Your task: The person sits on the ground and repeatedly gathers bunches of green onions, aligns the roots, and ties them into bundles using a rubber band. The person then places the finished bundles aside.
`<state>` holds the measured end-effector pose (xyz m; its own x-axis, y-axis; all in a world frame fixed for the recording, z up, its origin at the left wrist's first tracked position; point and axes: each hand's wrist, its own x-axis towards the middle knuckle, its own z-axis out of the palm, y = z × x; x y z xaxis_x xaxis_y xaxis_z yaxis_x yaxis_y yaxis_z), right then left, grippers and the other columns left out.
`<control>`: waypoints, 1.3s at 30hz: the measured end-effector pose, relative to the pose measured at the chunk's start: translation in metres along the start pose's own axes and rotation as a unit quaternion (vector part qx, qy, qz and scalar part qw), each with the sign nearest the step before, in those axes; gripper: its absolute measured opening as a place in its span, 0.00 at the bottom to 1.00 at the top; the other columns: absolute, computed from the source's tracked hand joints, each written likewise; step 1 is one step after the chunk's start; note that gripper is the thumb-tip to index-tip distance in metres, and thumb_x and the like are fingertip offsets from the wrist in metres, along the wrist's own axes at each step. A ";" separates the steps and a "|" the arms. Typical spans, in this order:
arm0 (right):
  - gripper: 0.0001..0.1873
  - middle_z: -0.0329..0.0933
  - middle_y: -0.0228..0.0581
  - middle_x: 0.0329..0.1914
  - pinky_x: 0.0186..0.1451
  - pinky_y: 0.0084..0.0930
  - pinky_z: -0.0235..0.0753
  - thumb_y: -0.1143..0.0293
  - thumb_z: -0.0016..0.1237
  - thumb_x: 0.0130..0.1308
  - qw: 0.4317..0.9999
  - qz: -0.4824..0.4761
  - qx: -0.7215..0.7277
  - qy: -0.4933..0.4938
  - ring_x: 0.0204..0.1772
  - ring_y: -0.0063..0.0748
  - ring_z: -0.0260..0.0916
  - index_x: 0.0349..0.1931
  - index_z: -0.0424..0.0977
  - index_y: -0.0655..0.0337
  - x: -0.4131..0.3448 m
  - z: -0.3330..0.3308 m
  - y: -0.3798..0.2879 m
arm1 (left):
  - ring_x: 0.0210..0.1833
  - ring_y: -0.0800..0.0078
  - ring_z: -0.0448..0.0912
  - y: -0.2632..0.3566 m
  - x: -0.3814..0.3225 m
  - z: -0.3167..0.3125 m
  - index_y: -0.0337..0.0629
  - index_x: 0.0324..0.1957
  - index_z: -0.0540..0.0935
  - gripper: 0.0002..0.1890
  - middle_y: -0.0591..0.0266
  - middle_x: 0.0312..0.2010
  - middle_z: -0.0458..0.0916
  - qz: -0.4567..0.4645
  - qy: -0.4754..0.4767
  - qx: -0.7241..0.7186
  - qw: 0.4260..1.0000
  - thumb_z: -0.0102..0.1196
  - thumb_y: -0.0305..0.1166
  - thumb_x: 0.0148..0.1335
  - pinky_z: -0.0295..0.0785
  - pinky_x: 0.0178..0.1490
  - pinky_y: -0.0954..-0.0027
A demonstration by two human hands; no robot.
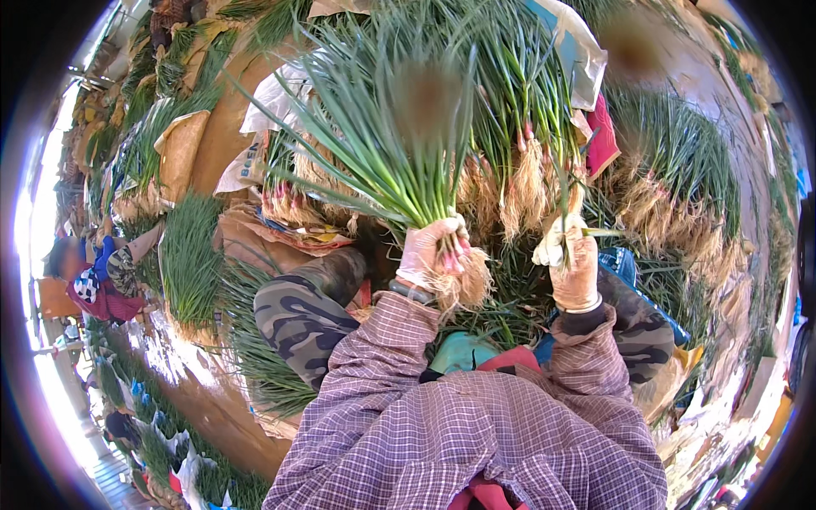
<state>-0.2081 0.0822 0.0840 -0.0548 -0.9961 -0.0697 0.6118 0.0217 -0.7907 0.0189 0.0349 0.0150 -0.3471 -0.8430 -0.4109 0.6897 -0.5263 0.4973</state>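
My left hand (pixel 424 252), in a pale thin glove, grips a bunch of green onions (pixel 408 185) just above the bulbs. The long green leaves fan up and away from me, while reddish bulbs and straw-coloured roots (pixel 472 280) hang below the fingers. To the right, my gloved right hand (pixel 574 268) is closed on a thin green onion leaf (pixel 594 233), whose end pokes out beside the fingers. Beyond both hands lies a heap of more green onions (pixel 523 127), roots towards me. Loose green leaves (pixel 510 293) cover the ground between my legs.
White plastic sacking (pixel 277 99) and a pink cloth (pixel 601 137) edge the heap. More onions lie in rows to the right (pixel 676 172) and left (pixel 191 255). A person (pixel 102 280) sits at far left. Two blurred brown spots obscure part of the view.
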 end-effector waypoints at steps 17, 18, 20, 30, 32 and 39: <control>0.28 0.79 0.56 0.46 0.55 0.36 0.73 0.51 0.52 0.63 0.691 0.131 -0.703 0.108 0.52 0.48 0.76 0.54 0.73 0.64 0.109 -0.037 0.101 | 0.38 0.63 0.80 -0.002 -0.016 0.005 0.37 0.52 0.73 0.18 0.51 0.45 0.79 -0.027 -0.044 -0.093 0.994 0.54 0.25 0.58 0.81 0.38 0.63; 0.26 0.80 0.52 0.46 0.54 0.34 0.74 0.52 0.52 0.64 0.738 0.138 -0.656 0.075 0.51 0.44 0.77 0.53 0.74 0.65 0.108 -0.035 0.093 | 0.38 0.63 0.80 -0.002 -0.017 0.000 0.37 0.52 0.73 0.18 0.51 0.45 0.79 -0.033 -0.047 -0.101 0.993 0.54 0.25 0.58 0.81 0.38 0.63; 0.20 0.79 0.39 0.46 0.49 0.31 0.75 0.58 0.52 0.66 0.885 0.189 -0.421 0.060 0.44 0.33 0.74 0.50 0.76 0.63 0.109 -0.052 0.078 | 0.39 0.63 0.80 -0.002 -0.015 0.004 0.37 0.52 0.73 0.18 0.51 0.45 0.79 -0.020 -0.055 -0.099 0.993 0.55 0.26 0.58 0.81 0.38 0.64; 0.13 0.76 0.30 0.36 0.40 0.17 0.70 0.63 0.49 0.67 0.961 0.061 -0.169 -0.209 0.38 0.22 0.71 0.46 0.75 0.62 0.088 0.004 -0.100 | 0.44 0.65 0.78 -0.004 -0.007 -0.001 0.42 0.52 0.74 0.18 0.54 0.48 0.77 -0.009 -0.077 -0.125 0.989 0.56 0.24 0.58 0.81 0.41 0.65; 0.12 0.73 0.29 0.28 0.31 0.13 0.70 0.64 0.46 0.69 0.980 0.060 -0.131 -0.135 0.29 0.19 0.70 0.44 0.74 0.63 0.095 -0.018 -0.117 | 0.43 0.66 0.78 -0.008 -0.001 0.001 0.42 0.51 0.74 0.18 0.56 0.47 0.77 -0.014 -0.091 -0.125 0.988 0.56 0.24 0.58 0.81 0.43 0.66; 0.15 0.78 0.32 0.34 0.27 0.09 0.70 0.63 0.43 0.73 0.948 -0.154 -0.275 0.053 0.27 0.13 0.67 0.51 0.75 0.63 0.113 -0.107 -0.178 | 0.38 0.68 0.76 0.000 -0.006 0.003 0.37 0.50 0.74 0.18 0.60 0.36 0.77 -0.038 -0.080 -0.076 0.993 0.58 0.33 0.59 0.75 0.39 0.70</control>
<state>-0.4074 -0.0255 0.1517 -0.2597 -0.9491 0.1781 0.0517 -0.1978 -0.9789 0.0191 0.0400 0.0196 -0.4896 -0.8147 -0.3109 0.7417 -0.5765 0.3428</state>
